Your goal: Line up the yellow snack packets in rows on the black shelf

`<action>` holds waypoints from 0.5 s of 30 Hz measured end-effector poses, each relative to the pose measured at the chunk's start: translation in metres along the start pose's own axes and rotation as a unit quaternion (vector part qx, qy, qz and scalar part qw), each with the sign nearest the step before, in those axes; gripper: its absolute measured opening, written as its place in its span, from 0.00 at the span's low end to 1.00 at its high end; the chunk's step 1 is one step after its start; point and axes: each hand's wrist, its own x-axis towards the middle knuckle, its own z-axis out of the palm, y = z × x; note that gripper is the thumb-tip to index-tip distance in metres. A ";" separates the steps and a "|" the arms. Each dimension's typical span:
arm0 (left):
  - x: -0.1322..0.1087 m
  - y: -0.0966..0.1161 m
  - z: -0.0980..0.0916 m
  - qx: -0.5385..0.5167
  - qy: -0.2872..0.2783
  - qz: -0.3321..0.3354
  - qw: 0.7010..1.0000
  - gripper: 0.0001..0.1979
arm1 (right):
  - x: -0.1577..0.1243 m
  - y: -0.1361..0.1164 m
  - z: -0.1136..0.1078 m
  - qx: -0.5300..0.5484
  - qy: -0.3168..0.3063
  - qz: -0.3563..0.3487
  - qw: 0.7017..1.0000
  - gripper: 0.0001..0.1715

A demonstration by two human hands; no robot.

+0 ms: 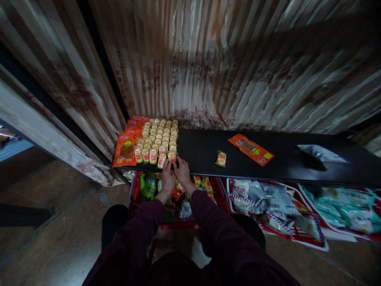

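Our left hand (pixel 168 176) and right hand (pixel 182 170) touch the front of the packet rows (pixel 157 139) on the shelf (pixel 297 159); we cannot tell if either grip is clenched. A loose packet (pixel 220 158) lies to the right, nearer the right hand.

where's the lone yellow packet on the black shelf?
Head view: the lone yellow packet lies on the black shelf, right of the right hand and the rows of yellow packets, just left of the loose orange packet.

There are several dozen small yellow packets (pixel 157 139) in rows, one stray yellow packet (pixel 220 158), about four overlapping orange packs (pixel 131 131), one lone orange pack (pixel 250 149) and one pale bag (pixel 323 153).
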 end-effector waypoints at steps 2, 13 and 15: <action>-0.002 0.000 0.000 0.004 -0.001 0.006 1.000 0.26 | 0.000 -0.001 -0.001 -0.001 -0.006 0.002 1.000 0.20; 0.000 0.001 0.001 -0.007 -0.002 0.028 1.000 0.26 | 0.001 0.001 0.001 0.019 0.001 0.002 1.000 0.20; 0.000 -0.001 0.001 -0.005 -0.007 0.035 0.999 0.26 | 0.001 0.000 0.001 0.015 0.000 0.000 1.000 0.20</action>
